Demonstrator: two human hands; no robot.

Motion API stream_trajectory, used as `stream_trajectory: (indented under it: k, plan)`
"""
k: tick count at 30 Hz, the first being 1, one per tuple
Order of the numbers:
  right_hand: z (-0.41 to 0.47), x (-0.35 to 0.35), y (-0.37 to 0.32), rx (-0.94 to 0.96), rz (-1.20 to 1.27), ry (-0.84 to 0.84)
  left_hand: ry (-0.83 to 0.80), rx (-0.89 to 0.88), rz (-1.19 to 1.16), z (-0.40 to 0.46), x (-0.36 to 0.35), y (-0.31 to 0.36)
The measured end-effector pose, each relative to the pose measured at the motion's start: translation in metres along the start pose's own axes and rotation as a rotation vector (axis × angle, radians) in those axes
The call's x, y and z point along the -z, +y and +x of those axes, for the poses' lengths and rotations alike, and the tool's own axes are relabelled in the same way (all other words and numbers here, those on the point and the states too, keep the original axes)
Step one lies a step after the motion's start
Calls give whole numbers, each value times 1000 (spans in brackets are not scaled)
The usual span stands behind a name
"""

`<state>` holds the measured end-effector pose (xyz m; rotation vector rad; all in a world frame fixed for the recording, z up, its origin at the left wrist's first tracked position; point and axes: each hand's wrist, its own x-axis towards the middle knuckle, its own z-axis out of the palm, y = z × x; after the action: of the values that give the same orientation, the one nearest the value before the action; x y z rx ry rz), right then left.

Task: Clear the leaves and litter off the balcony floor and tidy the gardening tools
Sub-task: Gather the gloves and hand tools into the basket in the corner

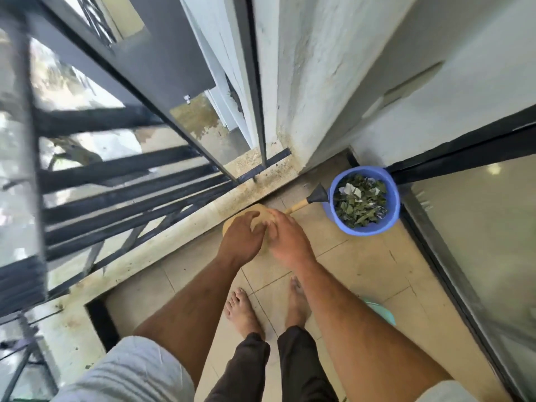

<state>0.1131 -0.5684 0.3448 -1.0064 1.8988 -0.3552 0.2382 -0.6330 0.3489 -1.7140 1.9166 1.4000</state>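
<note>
I hold a tan watering can [259, 219] over the balcony floor tiles [356, 265], close to the ledge under the railing. My left hand [240, 237] grips its left side and my right hand [285, 237] grips its right side, so most of the body is hidden. Its tan spout ends in a black rose [317, 194] that reaches the rim of a blue bucket [367, 231]. The bucket stands in the corner by the wall and holds green leaves [359, 206] and scraps of white paper.
A dark metal railing [116, 195] with a stained concrete ledge [185, 236] runs along the left. A white wall corner [304, 111] stands ahead. A glass sliding door [478, 233] lines the right. A teal object [384, 311] lies behind my right forearm. My bare feet [242, 311] stand on the tiles.
</note>
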Motion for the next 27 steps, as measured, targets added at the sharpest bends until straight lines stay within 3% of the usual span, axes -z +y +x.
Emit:
stream_trajectory:
  k: [6,13,21,27]
  plan:
    - [-123,98,-66,-87,120,57,-49,-69,47,-108,81,106]
    - [-277,179,-99,-192,200,218,-164,-330,116,-236,115,199]
    - [-433,189,-78,-433,413,577,-473,-728,514,-353,52,264]
    - [-563,152,-15,-673,652,813,-665,-996,860,-448,-38,300]
